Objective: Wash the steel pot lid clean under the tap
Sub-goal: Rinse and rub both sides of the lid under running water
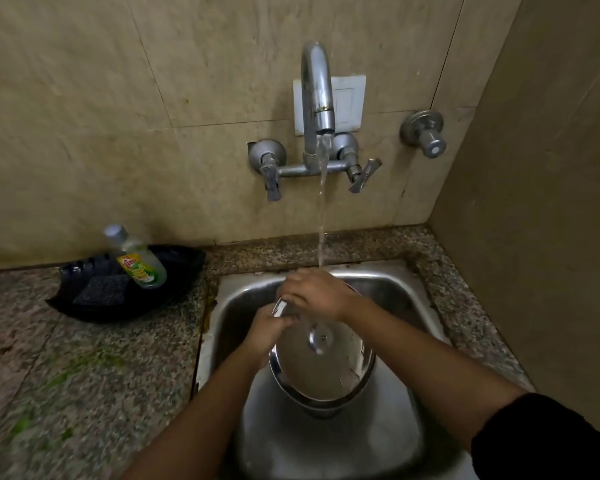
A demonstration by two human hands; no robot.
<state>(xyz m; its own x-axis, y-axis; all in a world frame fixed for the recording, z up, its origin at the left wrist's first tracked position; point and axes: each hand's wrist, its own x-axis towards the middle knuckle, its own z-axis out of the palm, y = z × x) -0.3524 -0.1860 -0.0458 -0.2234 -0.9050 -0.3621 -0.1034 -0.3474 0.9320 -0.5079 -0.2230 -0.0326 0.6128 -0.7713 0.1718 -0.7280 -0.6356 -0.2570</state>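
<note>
Speckled granite counter [94,375] surrounds a steel sink [388,282] in a corner of beige tiled walls [84,98]. Wall tap [317,98] running. Steel pot lid [326,372] held tilted over the basin; left hand [269,332] grips its left rim, right hand [316,294] curls over the far rim, under the stream. Black tray [184,271] on the counter holds a dish soap bottle [139,263] and scrub pad [101,292]

Lid [326,362] over sink [236,306], below tap [317,91]; bottle [142,261] in tray [177,263] left of sink
</note>
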